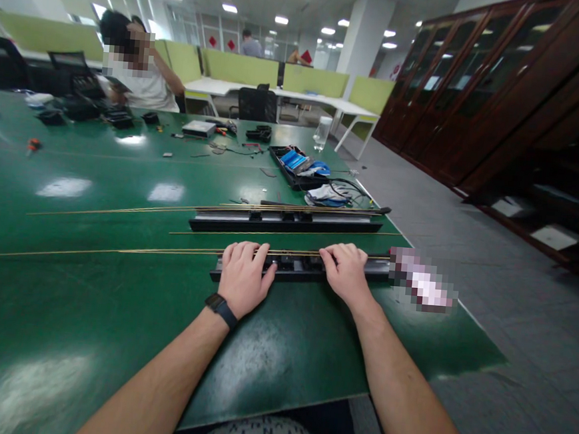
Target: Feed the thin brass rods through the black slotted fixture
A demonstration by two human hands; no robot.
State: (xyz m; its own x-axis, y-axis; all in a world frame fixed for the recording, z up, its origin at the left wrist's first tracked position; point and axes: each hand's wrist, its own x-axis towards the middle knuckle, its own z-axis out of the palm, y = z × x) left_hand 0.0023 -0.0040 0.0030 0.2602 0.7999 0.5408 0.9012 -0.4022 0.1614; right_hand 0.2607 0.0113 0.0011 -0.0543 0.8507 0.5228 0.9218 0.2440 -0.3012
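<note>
A long black metal rail (295, 275) lies across the green table just in front of me, with dark fittings (286, 262) in its channel. Several thin brass-coloured rods (166, 252) run along its far edge and stick out far to the left. My left hand (245, 274) is curled over the rail's left part, fingertips at the far edge by the rods and thumb on the near side. Farther right, my right hand (348, 272) bends its fingers over the rail, thumb and forefinger closed at the rods. The palms hide parts of the rail.
Behind lies a second black rail (288, 227) with rods on it, and a single rod (278, 233) between. Farther back are a black tray (288, 170) of blue packets, gloves (328, 195) and a clear cup (322, 134). A person (143, 72) sits across the table.
</note>
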